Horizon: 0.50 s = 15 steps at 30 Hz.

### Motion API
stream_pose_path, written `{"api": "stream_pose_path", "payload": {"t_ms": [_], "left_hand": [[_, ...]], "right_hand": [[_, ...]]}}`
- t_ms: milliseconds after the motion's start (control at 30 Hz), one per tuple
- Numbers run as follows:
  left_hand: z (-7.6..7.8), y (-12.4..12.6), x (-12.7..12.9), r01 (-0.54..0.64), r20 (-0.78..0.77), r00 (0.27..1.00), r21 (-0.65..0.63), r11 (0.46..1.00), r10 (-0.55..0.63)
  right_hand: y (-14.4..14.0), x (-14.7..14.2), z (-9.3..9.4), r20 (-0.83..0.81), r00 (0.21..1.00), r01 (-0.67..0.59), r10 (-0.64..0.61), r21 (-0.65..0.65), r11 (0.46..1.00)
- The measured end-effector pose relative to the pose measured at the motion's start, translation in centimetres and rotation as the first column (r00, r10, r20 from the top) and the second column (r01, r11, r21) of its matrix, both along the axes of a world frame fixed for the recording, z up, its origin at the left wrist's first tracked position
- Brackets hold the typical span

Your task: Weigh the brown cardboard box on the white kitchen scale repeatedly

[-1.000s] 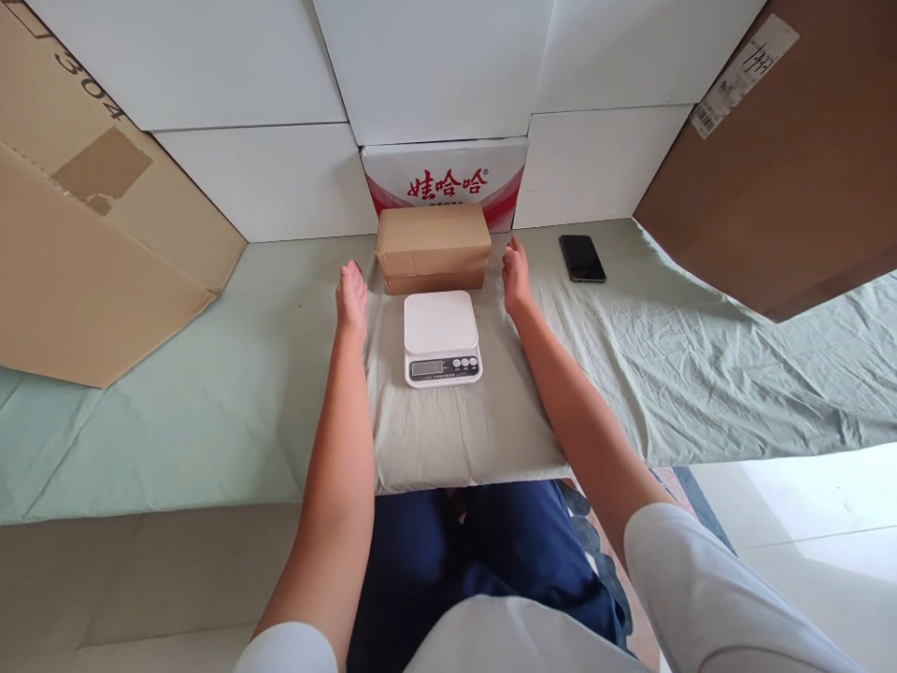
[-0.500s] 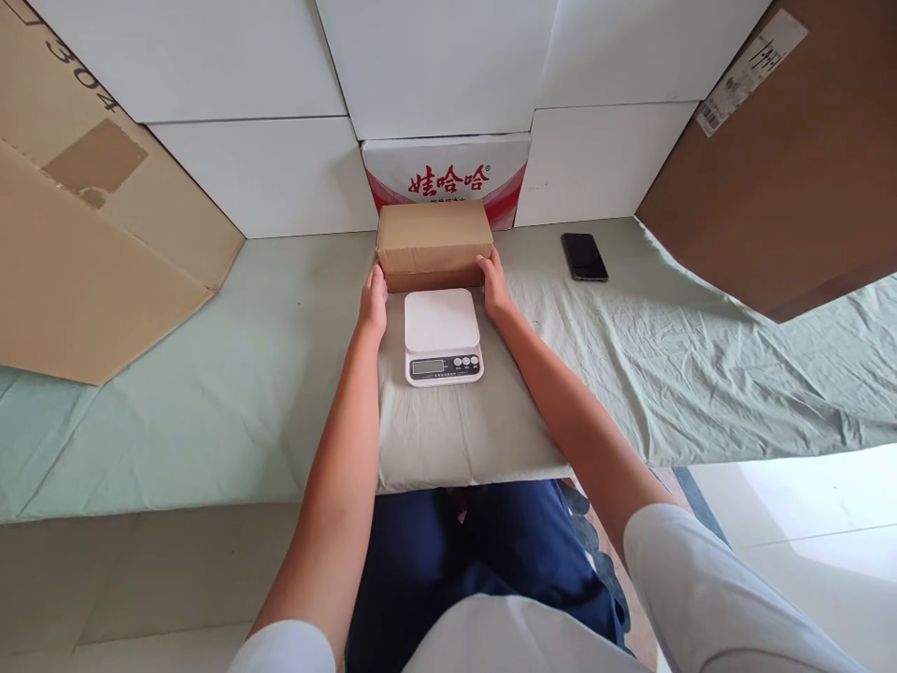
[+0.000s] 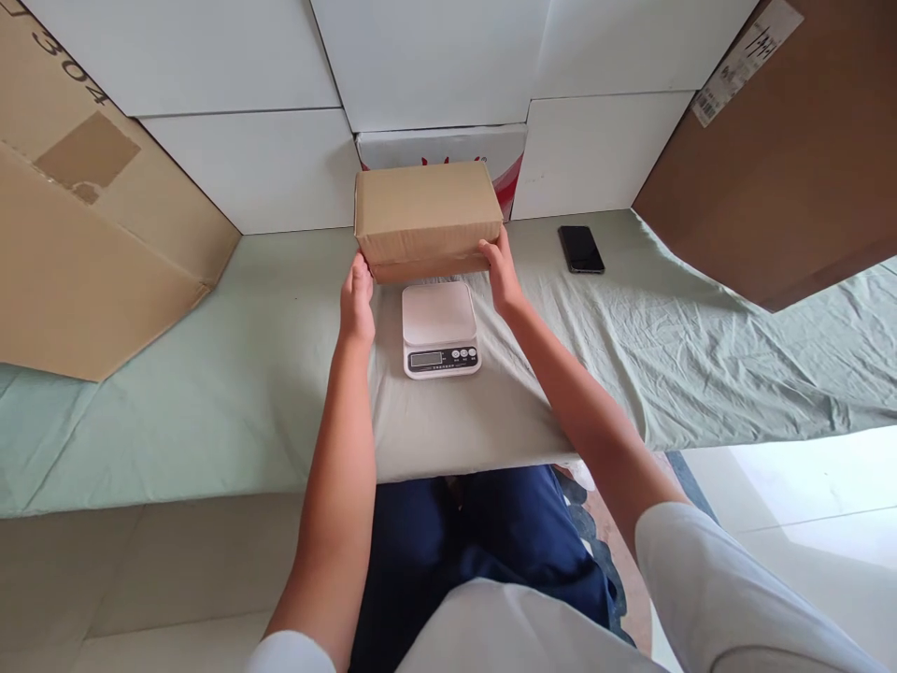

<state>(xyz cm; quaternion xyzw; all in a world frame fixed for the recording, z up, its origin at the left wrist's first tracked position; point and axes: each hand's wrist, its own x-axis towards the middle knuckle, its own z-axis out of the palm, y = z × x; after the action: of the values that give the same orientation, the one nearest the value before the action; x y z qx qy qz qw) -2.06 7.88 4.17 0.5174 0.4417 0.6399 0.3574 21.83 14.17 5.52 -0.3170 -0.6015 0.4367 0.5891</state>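
At the far left a large flattened cardboard sheet (image 3: pixel 91 224) leans against the white wall panels (image 3: pixel 231 112), its lower edge resting on the pale green cloth (image 3: pixel 210 393) that covers the work surface.

The left hand (image 3: pixel 357 304) comes next — fingers stretched forward and pressed to the lower left end of the brown cardboard box (image 3: pixel 427 213), thumb side up, palm facing inward. The hand is not curled round anything; it clamps the box from the side.

The box sits between the two hands, held just above the cloth at the back of the surface, its near bottom edge hanging over the far edge of the white kitchen scale (image 3: pixel 440 327). Whether the box touches the scale cannot be told from this angle. The scale lies flat on the cloth directly in front of the person, its display and buttons turned toward them. Behind the box, a white carton with red print (image 3: pixel 508 154) stands against the wall, mostly hidden.

The right hand (image 3: pixel 501 271) mirrors the left — flat against the box's lower right end, fingers pointing forward, squeezing inward so the box is pinched between both palms.

Further right a black phone (image 3: pixel 581 249) lies face up on the cloth, well apart from the hands. At the far right a darker brown carton (image 3: pixel 785 178) with a white label tilts over the surface.
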Motion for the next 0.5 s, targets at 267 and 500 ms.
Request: {"api": "stream_pose_path", "payload": {"t_ms": [267, 500], "left_hand": [[-2.0, -9.7, 1.3, 0.016, -0.039, 0.999, 0.009, 1.0, -0.016], [-3.3, -10.8, 1.5, -0.01, -0.053, 0.999, -0.047, 0.999, 0.008]], "right_hand": [[-9.8, 2.4, -2.3, 0.051, 0.998, -0.021, 0.023, -0.039, 0.999], [-11.3, 2.6, -2.1, 0.011, 1.0, -0.018, 0.019, -0.075, 0.997]]}}
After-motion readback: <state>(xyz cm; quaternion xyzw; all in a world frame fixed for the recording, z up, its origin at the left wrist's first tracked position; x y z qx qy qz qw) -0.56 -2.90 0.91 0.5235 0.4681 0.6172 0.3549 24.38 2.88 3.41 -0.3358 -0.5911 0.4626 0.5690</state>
